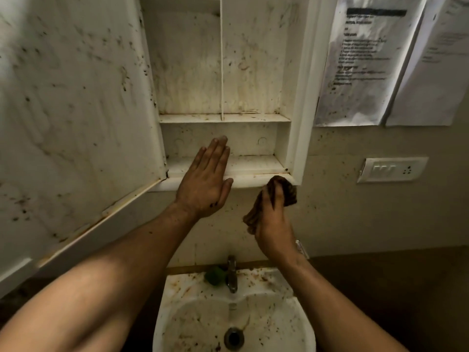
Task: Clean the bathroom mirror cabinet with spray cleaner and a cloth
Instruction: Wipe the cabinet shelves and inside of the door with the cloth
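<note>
The white mirror cabinet (256, 179) hangs on the wall with its door (76, 110) swung open to the left; the inside is stained and speckled with dark spots. My left hand (206, 179) lies flat with straight fingers over the front edge of the bottom shelf (253, 162). My right hand (272, 224) grips a bunched brown cloth (286, 193) pressed against the lower right corner of the cabinet's bottom rim. No spray cleaner is in view.
A dirty white sink (233, 313) with a metal tap (232, 275) sits below; a green object (214, 275) lies beside the tap. Printed papers (365, 62) hang on the wall to the right, above a switch plate (392, 170).
</note>
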